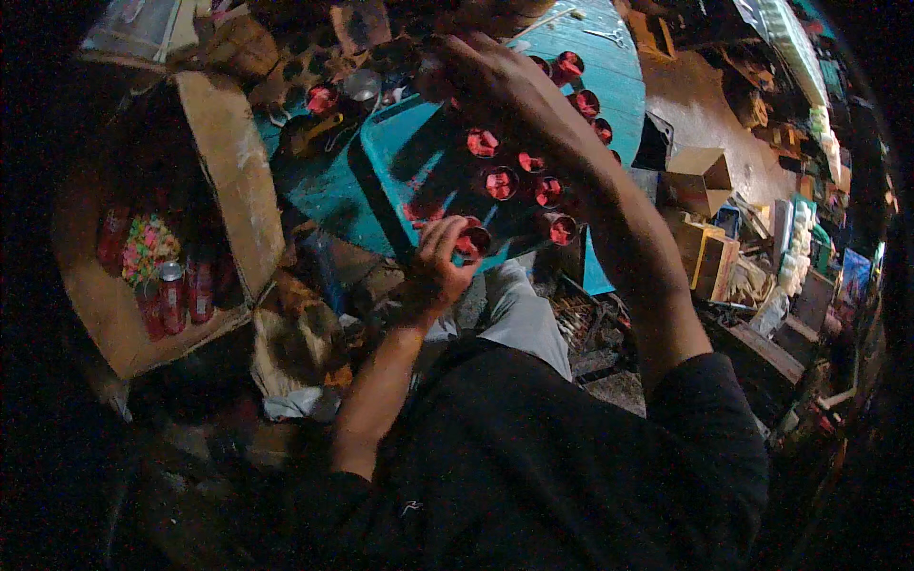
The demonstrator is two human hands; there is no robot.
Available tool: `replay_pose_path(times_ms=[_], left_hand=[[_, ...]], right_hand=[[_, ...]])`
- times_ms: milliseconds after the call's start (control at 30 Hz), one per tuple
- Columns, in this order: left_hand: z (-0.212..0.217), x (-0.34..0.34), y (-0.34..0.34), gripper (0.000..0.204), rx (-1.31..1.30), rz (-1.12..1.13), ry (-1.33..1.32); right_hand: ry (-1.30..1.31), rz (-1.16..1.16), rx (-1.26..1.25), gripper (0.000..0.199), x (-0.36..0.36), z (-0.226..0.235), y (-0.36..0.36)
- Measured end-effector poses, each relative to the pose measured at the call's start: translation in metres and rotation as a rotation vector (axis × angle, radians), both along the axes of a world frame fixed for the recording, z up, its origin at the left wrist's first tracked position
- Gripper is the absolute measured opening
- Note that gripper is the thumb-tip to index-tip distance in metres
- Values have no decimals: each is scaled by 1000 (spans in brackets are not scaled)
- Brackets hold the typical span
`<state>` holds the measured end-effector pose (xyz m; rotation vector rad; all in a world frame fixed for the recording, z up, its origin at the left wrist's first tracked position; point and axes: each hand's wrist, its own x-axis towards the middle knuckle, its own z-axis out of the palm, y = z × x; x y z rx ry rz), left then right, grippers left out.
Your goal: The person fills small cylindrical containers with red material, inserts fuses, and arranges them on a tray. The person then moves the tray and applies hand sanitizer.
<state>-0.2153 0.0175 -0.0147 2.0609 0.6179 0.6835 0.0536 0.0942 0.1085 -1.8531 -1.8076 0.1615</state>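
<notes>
My left hand (440,271) is closed on the rim of a small round cup (471,242) with red pieces inside, at the near edge of a teal tray (367,152). Several similar cups stand on the tray, among them one (500,183) near its middle and one (562,228) at its near right corner. My right arm stretches across the tray's right side. Far off, my right hand (476,71) reaches past the tray's far edge; its fingers are dark and blurred, so what they hold does not show. Left of it is a pale round lid or dish (363,86).
The tray rests on a turquoise table (314,195) bearing more red-filled cups (586,103) and scissors (609,36). At left, an open cardboard box (233,171) contains several red cans (171,295) and a multicoloured bundle. Small cardboard boxes (700,176) lie to the right.
</notes>
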Motion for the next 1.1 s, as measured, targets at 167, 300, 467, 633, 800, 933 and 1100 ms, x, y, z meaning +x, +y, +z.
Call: replay_pose_path(times_ms=[167,300,467,633,800,933,1100], left_hand=[[-31,46,-26,59,52,-42,-27],[-51,47,-31,48,6,-83,93],[-60,42,-23,54,20,-140,226],[-83,35,-25,53,94,-128,208],[-84,31,-25,54,65,-176,165],[-74,38,-22,62,-59,-243,308],[-73,42,-27,64,-86,-205,263]], right_hand=[[165,-379,-307,47,-59,70,-177],[333,-592,-427,47,-121,35,-236],[242,-671,-252,61,-144,-50,-255],[327,-729,-321,65,-150,-76,-249],[354,-702,-433,71,-152,-81,-246],[357,-744,-465,65,-150,-79,-238],[348,-722,-435,73,-151,-76,-233]])
